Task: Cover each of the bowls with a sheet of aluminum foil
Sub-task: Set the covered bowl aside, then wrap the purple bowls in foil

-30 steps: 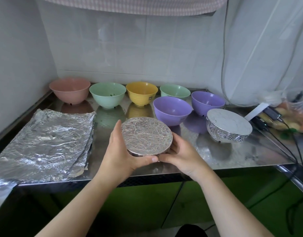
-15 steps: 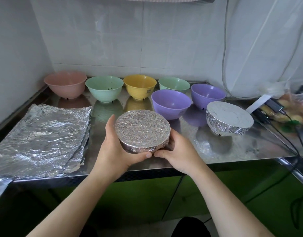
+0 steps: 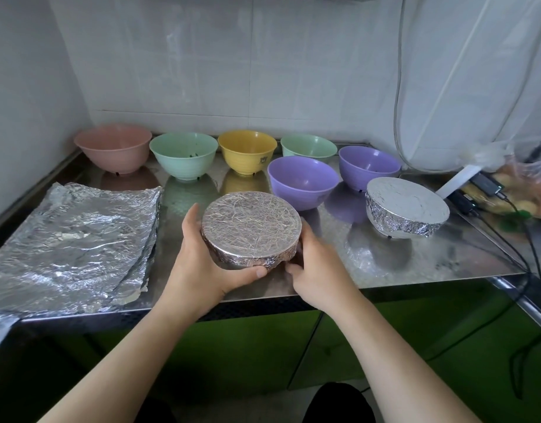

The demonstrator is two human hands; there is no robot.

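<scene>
Near the front edge of the steel surface (image 3: 415, 257), a foil-covered bowl (image 3: 251, 228) is clasped between both hands: the left hand (image 3: 202, 264) is curled round its left side with the thumb under the rim, and the right hand (image 3: 316, 267) is wrapped round its right side. The foil skirt should be pressed down evenly all round, judging by the loose fold at the front. Behind, six bowls stand uncovered; another covered bowl (image 3: 406, 209) sits right, spare foil sheets (image 3: 74, 242) left.
</scene>
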